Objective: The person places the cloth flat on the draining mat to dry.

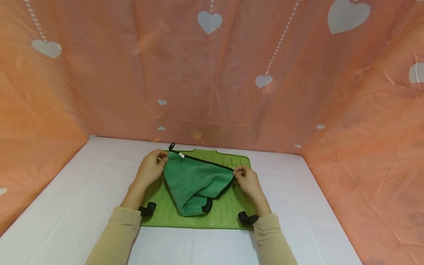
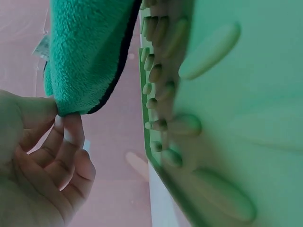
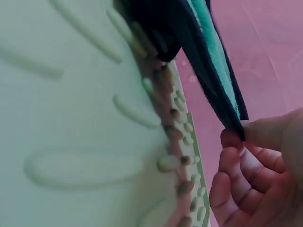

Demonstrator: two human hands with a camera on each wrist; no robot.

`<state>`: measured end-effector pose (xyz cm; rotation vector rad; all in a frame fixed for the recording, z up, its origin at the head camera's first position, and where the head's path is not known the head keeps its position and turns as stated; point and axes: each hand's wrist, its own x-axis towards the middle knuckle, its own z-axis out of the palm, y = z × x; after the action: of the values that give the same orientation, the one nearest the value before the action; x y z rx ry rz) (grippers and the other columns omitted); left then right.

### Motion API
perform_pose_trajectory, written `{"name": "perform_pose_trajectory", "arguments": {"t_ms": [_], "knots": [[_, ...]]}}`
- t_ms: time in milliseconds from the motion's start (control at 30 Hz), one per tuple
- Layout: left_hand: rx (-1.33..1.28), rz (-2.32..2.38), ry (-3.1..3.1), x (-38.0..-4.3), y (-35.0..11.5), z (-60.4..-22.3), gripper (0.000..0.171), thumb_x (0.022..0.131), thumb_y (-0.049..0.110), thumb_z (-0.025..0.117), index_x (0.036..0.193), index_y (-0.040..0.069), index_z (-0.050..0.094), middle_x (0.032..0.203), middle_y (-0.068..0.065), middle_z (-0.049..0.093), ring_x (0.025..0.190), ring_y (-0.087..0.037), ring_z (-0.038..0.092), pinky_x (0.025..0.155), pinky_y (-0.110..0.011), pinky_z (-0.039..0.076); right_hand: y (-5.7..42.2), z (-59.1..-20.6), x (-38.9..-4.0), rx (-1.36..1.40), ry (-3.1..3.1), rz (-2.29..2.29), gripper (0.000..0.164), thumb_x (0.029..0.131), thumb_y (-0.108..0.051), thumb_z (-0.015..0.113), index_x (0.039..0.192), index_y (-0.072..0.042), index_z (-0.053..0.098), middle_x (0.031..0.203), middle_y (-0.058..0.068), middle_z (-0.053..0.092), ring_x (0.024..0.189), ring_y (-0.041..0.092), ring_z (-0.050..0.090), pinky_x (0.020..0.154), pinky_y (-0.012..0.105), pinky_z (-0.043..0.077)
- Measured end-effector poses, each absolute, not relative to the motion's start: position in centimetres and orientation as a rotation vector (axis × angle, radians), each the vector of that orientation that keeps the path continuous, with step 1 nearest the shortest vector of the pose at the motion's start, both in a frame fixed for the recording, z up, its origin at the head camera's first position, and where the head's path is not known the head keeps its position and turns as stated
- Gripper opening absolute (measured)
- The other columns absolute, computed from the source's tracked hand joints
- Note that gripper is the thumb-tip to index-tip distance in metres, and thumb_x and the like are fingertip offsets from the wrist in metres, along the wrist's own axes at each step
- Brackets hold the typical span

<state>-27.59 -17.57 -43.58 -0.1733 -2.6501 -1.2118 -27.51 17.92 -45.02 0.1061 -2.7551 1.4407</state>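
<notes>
A green fleecy towel [image 1: 195,176] with black edging, a black hanging loop and a small white tag is held up by two corners, its lower part folded and drooping over the green ridged mat [image 1: 159,217]. My left hand [image 1: 153,165] pinches the upper left corner near the loop; in the left wrist view its thumb and fingers [image 2: 71,127] meet on the fleecy tip. The upper right corner is pinched by my right hand [image 1: 246,180]. In the right wrist view, the thumb [image 3: 267,132] presses the dark edging, where the towel hangs doubled.
The mat, raised with long bumps, lies on a white-covered table [image 1: 82,206]. Behind and on both sides rises an orange curtain [image 1: 212,81] printed with pale hearts. Black wrist cameras [image 1: 247,218] sit at both forearms, close over the mat's front corners.
</notes>
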Motion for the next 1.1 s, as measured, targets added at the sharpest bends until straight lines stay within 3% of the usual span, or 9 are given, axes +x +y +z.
{"name": "perform_pose_trajectory", "arguments": {"t_ms": [300, 467, 733, 900, 1100], "knots": [[-0.21, -1.212, -2.838, -27.7, -17.5, -44.7, 0.024, 0.105, 0.01, 0.061, 0.124, -0.004, 0.066, 0.114, -0.022, 0.069, 0.101, -0.037, 0.067, 0.083, -0.05, 0.056, 18.4, -45.9, -27.7, 0.109, -2.814, 1.329, 0.014, 0.103, -0.015, 0.066, 0.111, -0.004, 0.07, 0.088, 0.008, 0.07, 0.072, 0.018, 0.059, 0.062, 0.031, 0.048], [-0.23, -1.221, -2.844, -27.7, -18.0, -45.0, 0.024, 0.105, 0.01, 0.062, 0.125, -0.003, 0.067, 0.118, -0.023, 0.068, 0.107, -0.041, 0.066, 0.086, -0.052, 0.056, 18.7, -45.6, -27.5, 0.12, -2.882, 1.339, 0.023, 0.101, -0.019, 0.07, 0.115, -0.002, 0.068, 0.089, 0.009, 0.071, 0.071, 0.018, 0.063, 0.061, 0.031, 0.05], [-0.219, -1.282, -2.893, -27.8, -19.0, -45.2, 0.033, 0.106, 0.013, 0.061, 0.133, -0.005, 0.062, 0.131, -0.028, 0.064, 0.121, -0.048, 0.06, 0.094, -0.056, 0.054, 19.0, -44.8, -26.8, 0.121, -2.965, 1.539, 0.025, 0.095, -0.018, 0.078, 0.11, -0.002, 0.065, 0.089, 0.009, 0.075, 0.069, 0.02, 0.064, 0.063, 0.031, 0.051], [-0.278, -1.341, -2.899, -28.0, -19.1, -45.4, 0.04, 0.104, 0.012, 0.063, 0.139, -0.007, 0.057, 0.132, -0.029, 0.063, 0.12, -0.048, 0.061, 0.094, -0.055, 0.055, 18.5, -45.0, -26.6, 0.276, -2.988, 1.626, 0.024, 0.094, -0.012, 0.078, 0.109, 0.0, 0.064, 0.082, 0.006, 0.073, 0.063, 0.018, 0.06, 0.06, 0.031, 0.051], [-0.332, -1.441, -2.885, -28.0, -18.9, -45.4, 0.04, 0.104, 0.008, 0.063, 0.138, -0.011, 0.055, 0.12, -0.028, 0.068, 0.112, -0.043, 0.066, 0.092, -0.051, 0.057, 17.8, -45.6, -26.6, 0.453, -2.97, 1.523, 0.019, 0.094, -0.006, 0.076, 0.108, 0.002, 0.068, 0.077, 0.004, 0.067, 0.064, 0.013, 0.057, 0.06, 0.027, 0.048]]}}
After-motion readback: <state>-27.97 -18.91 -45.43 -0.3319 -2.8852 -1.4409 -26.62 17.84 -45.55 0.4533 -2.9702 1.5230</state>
